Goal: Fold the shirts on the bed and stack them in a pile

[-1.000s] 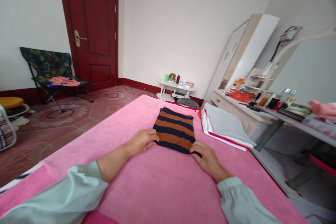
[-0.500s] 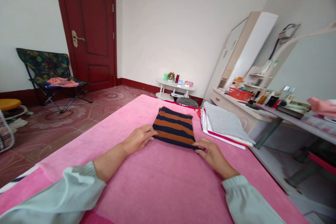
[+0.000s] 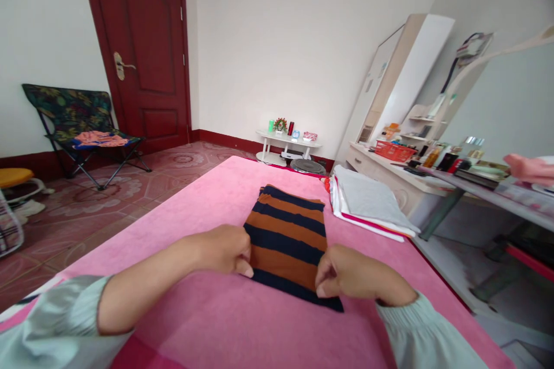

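On the pink bed cover [image 3: 225, 323] lies a folded garment [image 3: 283, 268] with rust-brown and navy stripes. My left hand [image 3: 227, 251] is closed at its left edge, thumb down by the near corner. At the opposite side my right hand [image 3: 344, 274] has its fingers curled in a pinch on the cloth near the right front corner. A small navy tip of fabric sticks out below the right hand. The fingertips of both hands are partly hidden by their knuckles.
A stack of folded clothes [image 3: 367, 196], grey on top, sits at the bed's right edge. Beyond it stands a dressing table with a red basket [image 3: 393, 151] and bottles. A folding chair [image 3: 82, 121] holds cloth at left; a low white table [image 3: 288, 138] stands behind the bed.
Both hands and the near edge of the striped garment have come closer to me, and the garment looks longer front to back. My fingers have curled in more at its sides.
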`<state>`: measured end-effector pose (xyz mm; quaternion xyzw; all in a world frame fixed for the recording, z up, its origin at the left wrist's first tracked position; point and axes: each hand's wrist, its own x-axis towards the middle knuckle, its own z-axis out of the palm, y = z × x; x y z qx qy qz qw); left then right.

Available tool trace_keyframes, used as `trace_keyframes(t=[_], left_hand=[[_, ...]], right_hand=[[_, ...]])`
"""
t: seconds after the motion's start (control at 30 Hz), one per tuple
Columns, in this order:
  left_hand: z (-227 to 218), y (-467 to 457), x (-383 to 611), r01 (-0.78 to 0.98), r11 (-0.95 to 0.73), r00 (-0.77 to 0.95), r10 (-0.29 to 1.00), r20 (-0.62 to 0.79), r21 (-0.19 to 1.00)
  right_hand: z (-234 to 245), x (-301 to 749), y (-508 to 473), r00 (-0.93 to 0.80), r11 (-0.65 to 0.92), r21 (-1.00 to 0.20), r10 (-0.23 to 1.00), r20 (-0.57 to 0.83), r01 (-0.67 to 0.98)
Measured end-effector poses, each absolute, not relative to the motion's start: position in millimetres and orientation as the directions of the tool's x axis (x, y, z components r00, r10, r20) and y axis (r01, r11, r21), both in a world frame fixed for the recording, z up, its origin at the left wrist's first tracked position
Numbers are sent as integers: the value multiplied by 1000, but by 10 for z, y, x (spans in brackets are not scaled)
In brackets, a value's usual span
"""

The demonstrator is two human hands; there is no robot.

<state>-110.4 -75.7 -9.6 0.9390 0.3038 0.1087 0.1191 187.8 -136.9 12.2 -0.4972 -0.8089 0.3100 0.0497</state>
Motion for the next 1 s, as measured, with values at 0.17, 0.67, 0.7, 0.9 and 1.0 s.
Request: trace_keyframes(t=[0.17,0.67,0.7,0.9,1.0], left_hand=[[-223,-508,-546,501,-821,782,565,264,273],[-907,-235,-166,743,-649,581,746,325,162],[-911,-238,-164,747,-644,575,751,325,166],[-932,-240,-160,781,-588,518,798,308,211],[-912,-241,-159,782,-584,514,802,305,218]], right_hand=[[-347,1480,-1206,-252,365,-479,925,285,798],[-383,1418,-838,-218,244,-24,901,375,969],[-472,1460,-769,-237,270,-39,898,371,962],[-575,1783,-443,128,-132,40,989,78,990],[-303,1721,-302,98,-109,80,986,134,991]])
